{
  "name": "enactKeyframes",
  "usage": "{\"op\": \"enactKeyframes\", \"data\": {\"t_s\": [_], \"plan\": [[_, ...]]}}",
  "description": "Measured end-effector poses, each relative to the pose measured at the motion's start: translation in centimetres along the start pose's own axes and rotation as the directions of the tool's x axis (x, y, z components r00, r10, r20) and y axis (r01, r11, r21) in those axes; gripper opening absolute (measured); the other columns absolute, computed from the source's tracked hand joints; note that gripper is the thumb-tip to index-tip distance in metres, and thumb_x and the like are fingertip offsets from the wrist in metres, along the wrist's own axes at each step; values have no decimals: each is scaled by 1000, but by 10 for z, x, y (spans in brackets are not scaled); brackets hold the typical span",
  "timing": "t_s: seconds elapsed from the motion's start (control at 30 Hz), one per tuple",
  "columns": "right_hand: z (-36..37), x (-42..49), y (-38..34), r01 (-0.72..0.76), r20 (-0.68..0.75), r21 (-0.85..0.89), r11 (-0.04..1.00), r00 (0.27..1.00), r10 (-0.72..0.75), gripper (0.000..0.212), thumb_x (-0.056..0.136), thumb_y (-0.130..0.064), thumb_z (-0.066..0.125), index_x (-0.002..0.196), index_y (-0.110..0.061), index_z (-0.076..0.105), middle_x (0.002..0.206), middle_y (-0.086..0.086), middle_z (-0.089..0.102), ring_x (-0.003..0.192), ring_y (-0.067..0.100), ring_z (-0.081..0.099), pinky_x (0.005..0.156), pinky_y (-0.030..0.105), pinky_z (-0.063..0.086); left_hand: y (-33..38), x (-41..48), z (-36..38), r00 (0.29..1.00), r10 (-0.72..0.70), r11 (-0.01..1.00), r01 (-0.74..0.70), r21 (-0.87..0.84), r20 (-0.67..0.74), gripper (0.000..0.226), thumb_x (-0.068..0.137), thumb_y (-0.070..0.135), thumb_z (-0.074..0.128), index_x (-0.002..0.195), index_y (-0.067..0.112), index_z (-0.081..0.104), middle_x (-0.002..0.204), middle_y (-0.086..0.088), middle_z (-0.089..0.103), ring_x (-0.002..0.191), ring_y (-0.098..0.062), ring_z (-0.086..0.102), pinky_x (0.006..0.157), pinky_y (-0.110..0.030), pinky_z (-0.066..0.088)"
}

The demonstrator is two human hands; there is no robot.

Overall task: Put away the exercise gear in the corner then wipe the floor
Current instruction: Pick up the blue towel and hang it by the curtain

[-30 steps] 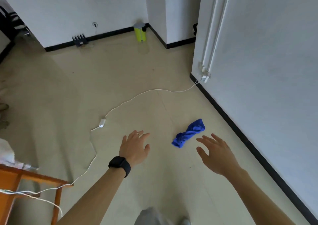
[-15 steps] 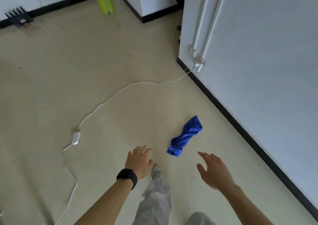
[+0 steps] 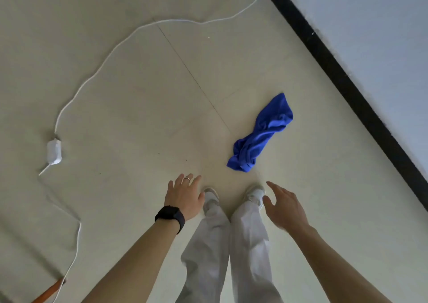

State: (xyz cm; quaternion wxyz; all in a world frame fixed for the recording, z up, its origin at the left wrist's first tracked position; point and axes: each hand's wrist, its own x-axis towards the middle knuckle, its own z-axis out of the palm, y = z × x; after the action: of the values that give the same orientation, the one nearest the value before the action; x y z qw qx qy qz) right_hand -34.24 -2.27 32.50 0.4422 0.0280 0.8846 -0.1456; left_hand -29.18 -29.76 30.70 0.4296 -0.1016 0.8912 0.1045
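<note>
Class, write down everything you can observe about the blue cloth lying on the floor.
The blue cloth is bright royal blue and looks like a soft, towel-like fabric. It is crumpled and twisted into one long bunch. It lies on the pale floor, slanting from just ahead of the person's right shoe toward the black skirting board. Only the floor touches it; the left hand and right hand are open and apart from it.

Bare forearms; black smartwatch [image 3: 170, 216] on left wrist, silver ring [image 3: 187, 179] on left hand [image 3: 184, 197]; pale grey trousers [image 3: 228, 251]; white shoes [image 3: 254, 192].
</note>
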Motion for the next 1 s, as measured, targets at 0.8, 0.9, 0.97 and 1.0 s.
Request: {"op": "enactKeyframes", "data": {"t_s": [0.8,0.9,0.97,1.0], "plan": [[183,322,62,-67,-250,457,887,947,201,27,93,-11,47,116,-24,54,111,1,48,82,15,48,75,24,36,-7,308,236,997,48,985,-58,162,65,67,99,31,41,157,30,7,166,-1,-8,153,-28,-4,122,-55,4],[128,255,57,-96,-247,494,864,937,246,26,90,-9,48,110,-24,54,109,2,51,77,8,50,69,26,40,2,253,174,991,34,977,-60,206,128,63,99,27,40,156,26,14,166,-3,3,153,-26,-2,122,-53,4],[79,201,50,-97,-255,480,872,935,245,27,90,-8,50,112,-22,54,110,6,53,79,14,48,73,30,39,19,208,115,991,27,985,-49,168,131,62,99,27,39,156,25,16,165,-4,11,152,-25,4,122,-52,8],[56,176,47,-104,-252,477,873,935,249,27,90,-8,50,114,-22,54,110,8,54,80,16,46,73,29,36,30,189,87,992,30,988,-48,145,125,61,99,27,39,156,25,17,164,-5,15,152,-25,7,121,-51,10]]}}
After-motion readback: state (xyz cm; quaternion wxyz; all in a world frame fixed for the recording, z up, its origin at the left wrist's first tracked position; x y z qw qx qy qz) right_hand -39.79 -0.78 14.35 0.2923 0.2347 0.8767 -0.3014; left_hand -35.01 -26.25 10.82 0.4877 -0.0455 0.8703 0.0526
